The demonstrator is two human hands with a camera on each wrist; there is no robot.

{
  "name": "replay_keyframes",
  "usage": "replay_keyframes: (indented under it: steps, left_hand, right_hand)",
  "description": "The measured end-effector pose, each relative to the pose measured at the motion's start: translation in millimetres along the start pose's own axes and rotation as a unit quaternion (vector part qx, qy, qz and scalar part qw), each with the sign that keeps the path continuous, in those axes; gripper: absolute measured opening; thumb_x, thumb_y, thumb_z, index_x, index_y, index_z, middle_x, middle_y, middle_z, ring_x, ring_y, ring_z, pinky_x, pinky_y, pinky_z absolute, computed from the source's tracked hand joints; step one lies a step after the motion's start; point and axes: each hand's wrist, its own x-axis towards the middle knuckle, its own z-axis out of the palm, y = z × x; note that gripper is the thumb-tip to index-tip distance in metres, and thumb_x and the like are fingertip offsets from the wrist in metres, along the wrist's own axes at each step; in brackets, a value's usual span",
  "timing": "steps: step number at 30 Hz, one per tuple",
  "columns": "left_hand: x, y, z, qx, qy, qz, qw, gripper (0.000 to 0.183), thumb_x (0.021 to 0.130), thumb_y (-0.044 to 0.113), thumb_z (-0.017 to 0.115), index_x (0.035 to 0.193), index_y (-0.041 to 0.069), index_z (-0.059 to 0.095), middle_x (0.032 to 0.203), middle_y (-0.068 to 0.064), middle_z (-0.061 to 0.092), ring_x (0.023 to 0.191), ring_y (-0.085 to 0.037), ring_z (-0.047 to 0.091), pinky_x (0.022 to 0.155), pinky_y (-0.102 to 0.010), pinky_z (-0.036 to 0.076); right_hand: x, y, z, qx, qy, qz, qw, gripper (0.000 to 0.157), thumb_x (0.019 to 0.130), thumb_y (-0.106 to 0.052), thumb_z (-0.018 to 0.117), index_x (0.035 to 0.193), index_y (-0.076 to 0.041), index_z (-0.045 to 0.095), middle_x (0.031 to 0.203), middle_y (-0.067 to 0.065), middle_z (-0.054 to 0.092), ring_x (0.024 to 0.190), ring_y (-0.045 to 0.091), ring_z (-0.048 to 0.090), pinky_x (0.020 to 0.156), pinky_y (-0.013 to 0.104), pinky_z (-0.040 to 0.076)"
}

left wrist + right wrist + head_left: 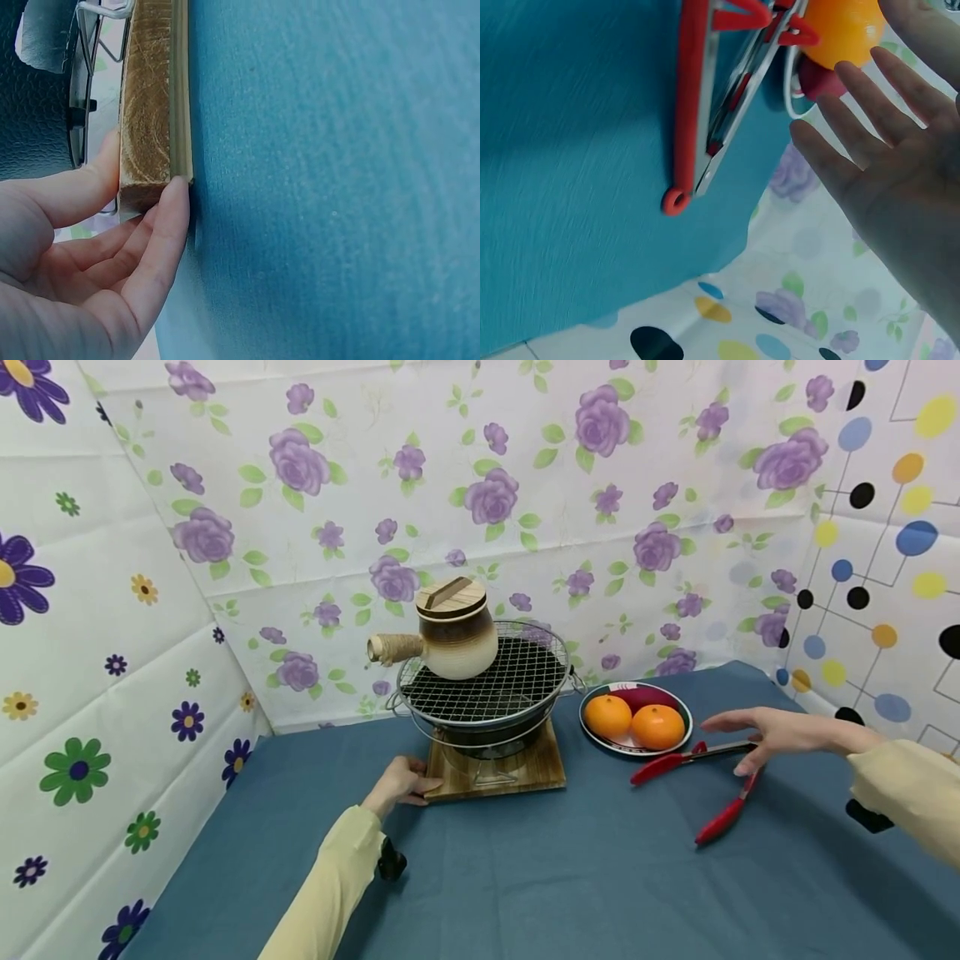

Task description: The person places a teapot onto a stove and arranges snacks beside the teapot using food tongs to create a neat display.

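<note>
My left hand (pixel 403 782) is at the near left corner of a square wooden board (pixel 442 787). In the left wrist view, the thumb lies along the board's upper side and the fingertips are at its lower edge, gripping the corner. On the board stands a black round grill (pixel 495 739) with a wire mesh top (pixel 525 672). A brown-and-cream teapot (pixel 459 647) with a wooden lid and twine-wrapped side handle sits on the mesh. My right hand (pixel 780 732) hovers with spread fingers over red-and-silver tongs (pixel 726 821), holding nothing. The tongs lie spread on the cloth.
Left of the tongs, a white dark-rimmed plate (pixel 592 739) holds two oranges (pixel 657 727) and a dark purple-red item (pixel 647 695). A blue cloth (pixel 555 893) covers the table. Floral curtains (pixel 420 468) stand behind and on both sides.
</note>
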Motion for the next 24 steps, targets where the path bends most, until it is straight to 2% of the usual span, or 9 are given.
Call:
replay_keyframes:
  steps: [3,7,9,12,14,17,19,21,24]
  left_hand:
    - [0.6,0.2,0.3,0.004,0.003,0.001,1.0000,0.055,0.079,0.000,0.069,0.122,-0.020,0.039,0.122,-0.035,0.038,0.091,-0.037,0.055,0.066,-0.040,0.054]
    - [1.1,0.5,0.6,0.008,0.004,0.002,1.0000,0.055,0.080,0.000,0.068,0.122,-0.020,0.039,0.122,-0.035,0.038,0.091,-0.037,0.056,0.066,-0.039,0.054]
    - [0.8,0.4,0.8,0.010,0.006,0.002,0.9999,0.055,0.080,0.000,0.068,0.121,-0.020,0.039,0.122,-0.035,0.038,0.090,-0.037,0.056,0.065,-0.039,0.054]
    - [-0.3,0.1,1.1,0.014,0.009,0.001,0.9999,0.054,0.080,-0.001,0.068,0.121,-0.020,0.039,0.122,-0.035,0.038,0.090,-0.037,0.056,0.065,-0.039,0.054]
    - [-1.0,0.0,1.3,0.014,0.007,0.000,0.9999,0.054,0.080,-0.001,0.068,0.121,-0.020,0.038,0.122,-0.036,0.037,0.091,-0.037,0.055,0.065,-0.039,0.054]
    - [-1.3,-0.3,1.4,0.014,0.005,-0.002,0.9999,0.054,0.081,-0.002,0.067,0.122,-0.020,0.038,0.121,-0.036,0.037,0.093,-0.038,0.054,0.065,-0.039,0.054]
    - [-1.0,-0.6,1.6,0.014,0.005,-0.001,0.9999,0.054,0.081,-0.002,0.067,0.122,-0.020,0.038,0.121,-0.036,0.037,0.093,-0.038,0.054,0.065,-0.039,0.054]
    - [-0.7,-1.0,1.7,0.015,0.006,0.000,0.9999,0.054,0.081,-0.001,0.067,0.122,-0.020,0.038,0.121,-0.036,0.038,0.093,-0.038,0.054,0.065,-0.039,0.054]
    - [-0.5,-1.5,1.9,0.017,0.007,0.001,0.9998,0.054,0.080,0.000,0.068,0.122,-0.020,0.038,0.121,-0.036,0.037,0.092,-0.038,0.054,0.065,-0.039,0.054]
  right_hand:
    - [-3.7,4.9,-1.5,-0.010,-0.014,0.001,1.000,0.075,0.077,-0.021,0.073,0.133,0.009,0.033,0.133,0.031,0.031,0.118,0.047,0.026,0.087,0.066,0.030]
    - [-8.8,7.5,-2.9,-0.019,-0.030,0.007,0.999,0.080,0.075,-0.021,0.075,0.134,0.009,0.031,0.135,0.034,0.024,0.113,0.040,0.035,0.083,0.050,0.045]
    - [-11.0,7.5,-2.8,-0.016,-0.037,0.018,0.999,0.084,0.073,-0.021,0.077,0.135,0.009,0.029,0.135,0.036,0.020,0.107,0.039,0.040,0.078,0.043,0.049]
    - [-13.7,8.7,-1.4,-0.015,-0.041,0.035,0.998,0.088,0.069,-0.019,0.079,0.136,0.008,0.028,0.134,0.038,0.016,0.106,0.043,0.039,0.079,0.046,0.047]
    - [-14.6,11.0,0.2,-0.028,-0.038,0.044,0.998,0.091,0.067,-0.019,0.080,0.136,0.007,0.028,0.134,0.037,0.017,0.110,0.047,0.034,0.081,0.052,0.042]
    - [-14.3,16.2,2.8,-0.049,-0.028,0.042,0.998,0.094,0.064,-0.020,0.082,0.135,0.008,0.028,0.134,0.035,0.020,0.115,0.049,0.024,0.084,0.059,0.037]
    - [-13.3,20.0,4.1,-0.057,-0.022,0.040,0.997,0.095,0.063,-0.021,0.083,0.135,0.008,0.027,0.134,0.034,0.020,0.115,0.049,0.024,0.084,0.061,0.036]
    - [-12.5,22.5,5.1,-0.054,-0.020,0.035,0.998,0.096,0.063,-0.020,0.083,0.135,0.009,0.026,0.134,0.035,0.019,0.114,0.048,0.026,0.083,0.060,0.037]
    - [-11.1,25.3,6.8,-0.033,-0.027,0.030,0.999,0.096,0.065,-0.019,0.082,0.135,0.010,0.023,0.133,0.037,0.016,0.105,0.043,0.041,0.080,0.052,0.044]
